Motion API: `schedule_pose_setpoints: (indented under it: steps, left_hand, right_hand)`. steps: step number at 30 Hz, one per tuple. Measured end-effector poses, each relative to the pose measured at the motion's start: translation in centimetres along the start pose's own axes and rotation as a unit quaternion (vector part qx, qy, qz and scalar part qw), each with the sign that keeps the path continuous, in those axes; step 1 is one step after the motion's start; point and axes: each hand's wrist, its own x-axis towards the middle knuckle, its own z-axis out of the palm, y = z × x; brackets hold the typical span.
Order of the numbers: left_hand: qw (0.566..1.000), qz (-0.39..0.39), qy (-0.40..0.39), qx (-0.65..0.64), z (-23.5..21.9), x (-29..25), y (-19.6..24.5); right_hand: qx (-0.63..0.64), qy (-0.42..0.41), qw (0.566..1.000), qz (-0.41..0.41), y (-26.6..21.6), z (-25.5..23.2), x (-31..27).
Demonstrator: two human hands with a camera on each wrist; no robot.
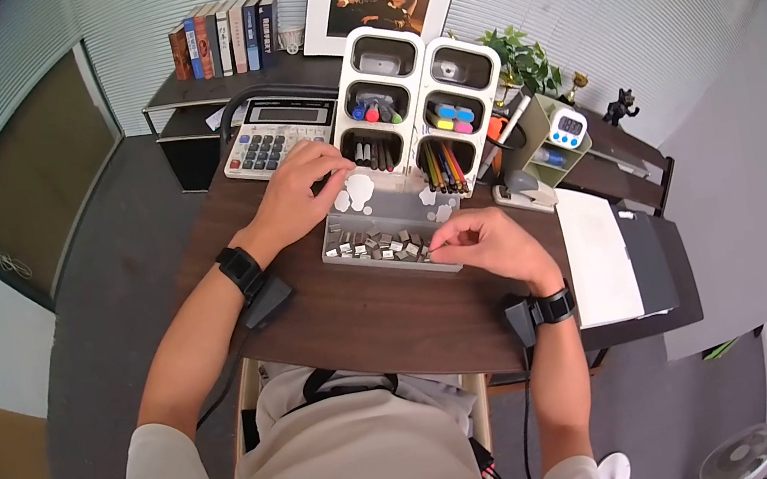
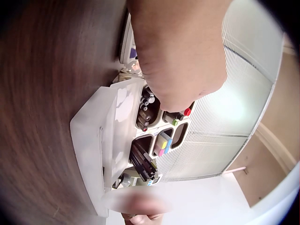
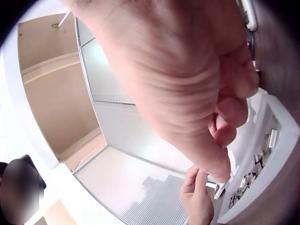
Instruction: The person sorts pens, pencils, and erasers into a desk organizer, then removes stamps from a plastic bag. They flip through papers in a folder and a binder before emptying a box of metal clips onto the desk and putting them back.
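Observation:
A long translucent box (image 1: 335, 251) stands at the front of the desk, holding several small, blocky silver and dark pieces (image 1: 383, 248). My right hand (image 1: 496, 243) is over the box's right end, thumb and forefinger pinching one small silver-grey piece (image 3: 219, 190). Up and to the left, my left hand (image 1: 303, 192) has its fingertips beside the white organizer (image 1: 419, 97), near the pen compartment. Its finger pads are hidden in the left wrist view, and I cannot tell whether they hold anything. Irregular white patches (image 1: 359, 192) show between the box and the organizer.
Markers, sticky notes (image 1: 452, 116) and pencils (image 1: 443, 169) fill the organizer's compartments. A calculator (image 1: 280, 135) lies to the left. Right of the organizer are a stapler (image 1: 525, 190), a timer (image 1: 569, 129) on a green holder, and white paper (image 1: 597, 254) beside a dark folder (image 1: 649, 261).

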Motion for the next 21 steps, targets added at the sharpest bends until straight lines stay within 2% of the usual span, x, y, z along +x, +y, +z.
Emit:
schedule_pose_setpoints:
  steps: [9,13,17,19,21]
  left_hand:
    - [1.000,0.007,0.004,0.004,0.1,0.1,0.0]
    - [1.000,0.009,0.003,0.003,0.1,0.1,0.0]
    - [1.000,0.017,0.008,0.008,0.3,0.2,0.1]
    - [1.000,0.018,0.008,0.004,0.3,0.2,0.0]
    - [1.000,0.016,0.002,0.005,0.2,0.1,0.1]
  right_hand:
    - [-0.023,-0.010,1.000,0.010,1.4,-0.4,0.3]
    - [-0.059,0.053,0.997,0.002,2.7,-1.4,0.3]
    - [-0.095,0.074,0.991,0.063,2.1,-2.6,-0.1]
    - [-0.085,0.050,0.991,0.089,1.9,-2.8,-0.3]
    - [-0.053,0.039,0.996,0.058,2.3,-2.3,-0.5]
